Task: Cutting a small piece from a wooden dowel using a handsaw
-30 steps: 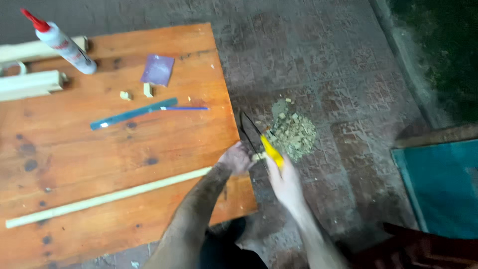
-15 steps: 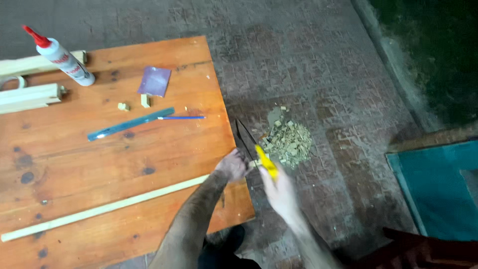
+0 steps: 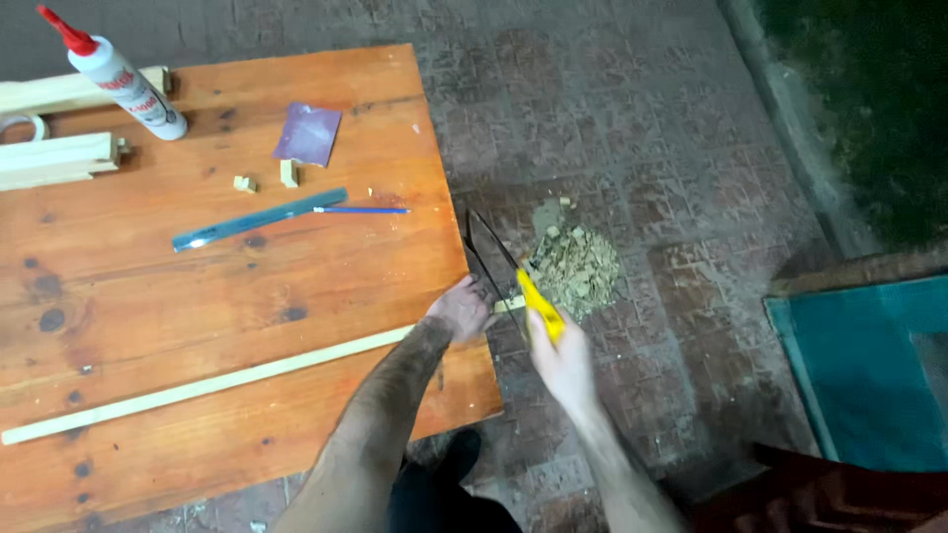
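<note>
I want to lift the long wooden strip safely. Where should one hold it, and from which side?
Probably grip the long wooden strip around its middle, coming from above and pinching its two long edges. It lies flat on the table, thin and narrow. Its right end, past the table edge, is taken by the left hand and the yellow-handled shears in the right hand.

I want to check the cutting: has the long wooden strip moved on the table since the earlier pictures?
Cannot tell. The wooden strip lies across the table as before, its end past the table edge at the left hand; the camera shifted.
</note>
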